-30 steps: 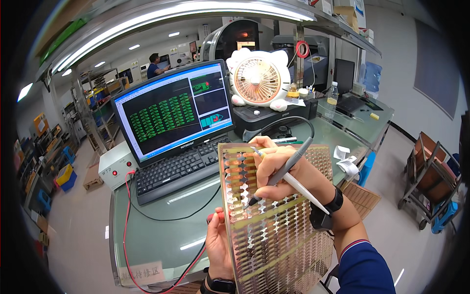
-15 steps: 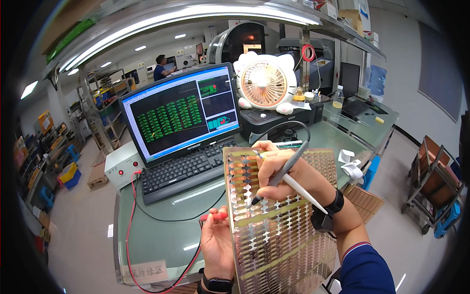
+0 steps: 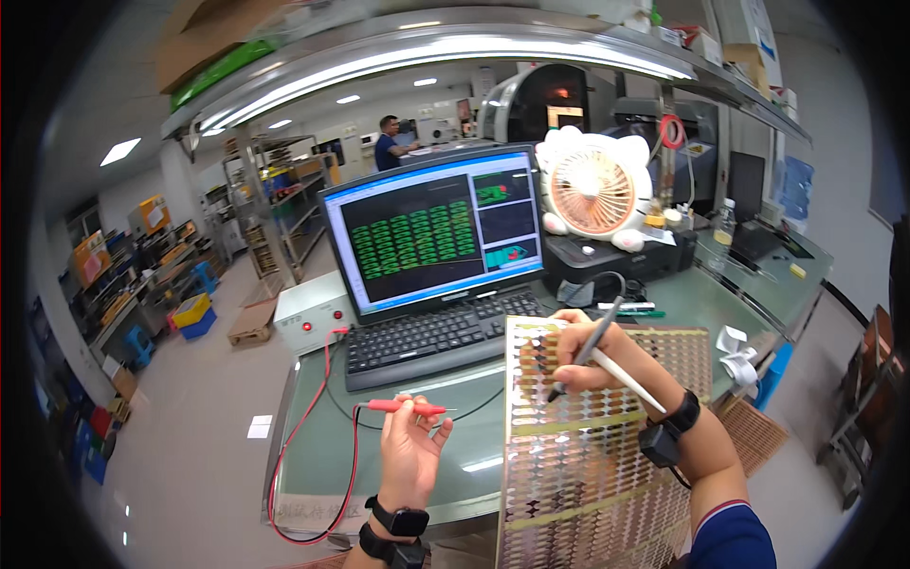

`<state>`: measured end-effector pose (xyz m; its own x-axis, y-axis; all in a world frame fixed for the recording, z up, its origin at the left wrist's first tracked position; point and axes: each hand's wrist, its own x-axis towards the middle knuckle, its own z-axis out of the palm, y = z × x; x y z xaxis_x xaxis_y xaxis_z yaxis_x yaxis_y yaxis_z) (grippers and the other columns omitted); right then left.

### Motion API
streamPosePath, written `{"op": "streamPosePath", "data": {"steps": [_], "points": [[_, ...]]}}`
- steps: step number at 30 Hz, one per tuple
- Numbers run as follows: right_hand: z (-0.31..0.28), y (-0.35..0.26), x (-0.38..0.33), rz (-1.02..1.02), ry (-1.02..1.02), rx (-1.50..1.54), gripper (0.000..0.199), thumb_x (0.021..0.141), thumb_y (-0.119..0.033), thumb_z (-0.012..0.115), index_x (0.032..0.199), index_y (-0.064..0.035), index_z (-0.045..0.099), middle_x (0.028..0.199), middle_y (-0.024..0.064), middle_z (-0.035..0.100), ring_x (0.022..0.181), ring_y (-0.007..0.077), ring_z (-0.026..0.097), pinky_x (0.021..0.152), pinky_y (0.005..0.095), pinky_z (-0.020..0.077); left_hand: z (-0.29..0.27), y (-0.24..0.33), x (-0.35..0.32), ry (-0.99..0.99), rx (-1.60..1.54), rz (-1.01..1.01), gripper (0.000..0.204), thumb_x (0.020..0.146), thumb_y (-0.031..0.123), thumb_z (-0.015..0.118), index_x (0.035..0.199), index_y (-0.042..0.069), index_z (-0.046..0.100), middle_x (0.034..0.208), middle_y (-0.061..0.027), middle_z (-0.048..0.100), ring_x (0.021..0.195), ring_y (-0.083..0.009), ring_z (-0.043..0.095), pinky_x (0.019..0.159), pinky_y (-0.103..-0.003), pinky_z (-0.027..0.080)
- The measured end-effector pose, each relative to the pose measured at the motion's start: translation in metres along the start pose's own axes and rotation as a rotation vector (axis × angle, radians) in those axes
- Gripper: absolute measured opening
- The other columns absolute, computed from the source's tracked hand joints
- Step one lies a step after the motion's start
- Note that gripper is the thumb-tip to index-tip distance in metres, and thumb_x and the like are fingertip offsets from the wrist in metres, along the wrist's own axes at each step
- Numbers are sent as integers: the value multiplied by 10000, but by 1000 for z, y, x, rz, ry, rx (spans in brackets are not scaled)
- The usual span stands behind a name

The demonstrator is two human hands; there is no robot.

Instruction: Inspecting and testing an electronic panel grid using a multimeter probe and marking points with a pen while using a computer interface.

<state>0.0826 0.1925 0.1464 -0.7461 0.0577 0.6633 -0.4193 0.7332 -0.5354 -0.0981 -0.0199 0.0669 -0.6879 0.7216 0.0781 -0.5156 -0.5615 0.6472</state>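
My left hand [image 3: 409, 460] pinches a red test probe [image 3: 408, 407] between thumb and fingers. Its thin metal tip points right, clear of the board. A large copper-patterned circuit board panel [image 3: 592, 474] stands tilted in front of me, its lower end cut off by the picture's edge. Over its upper left part, my right hand [image 3: 586, 358] is closed round a grey pen-shaped probe [image 3: 599, 332] with a dark tip directed down at the copper pads. A white pen-like tool [image 3: 629, 381] lies in the same grip. Whether the dark tip touches the board, I cannot tell.
Behind the board are a keyboard [image 3: 427, 339] and a monitor [image 3: 436, 228] showing green board outlines. A white box [image 3: 308, 318] sits at the left, with a red lead [image 3: 305, 415] running from it. A cat-shaped fan [image 3: 592, 185] stands on a black printer [image 3: 616, 258].
My left hand has drawn the red probe leftward, away from the board's edge. My right hand stays over the board with both tools. The whole view has swung left.
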Motion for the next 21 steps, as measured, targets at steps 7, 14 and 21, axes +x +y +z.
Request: {"op": "streamPosePath", "data": {"steps": [7,14,21], "points": [[1,3,2,41,-55,19,231,761,-136,732,674,-92,523,642,-29,532,792,158,496,955,358,332,-59,25,73,51,624,64,97,915,196,536,895,123,475,734,18,519,638,-91,522,634,-272,487],[2,12,1,84,-57,26,231,767,-160,735,683,-101,528,624,-30,541,873,183,490,929,363,352,-86,33,128,-36,822,206,294,904,227,489,743,10,605,836,-70,625,808,-168,596,766,-301,467],[8,15,3,45,-31,23,216,746,-161,749,690,-107,547,666,-40,547,902,182,473,973,373,315,-92,17,144,-215,1512,341,406,888,366,416,891,92,716,1091,-128,644,1213,-292,465,1110,-483,145]]}}
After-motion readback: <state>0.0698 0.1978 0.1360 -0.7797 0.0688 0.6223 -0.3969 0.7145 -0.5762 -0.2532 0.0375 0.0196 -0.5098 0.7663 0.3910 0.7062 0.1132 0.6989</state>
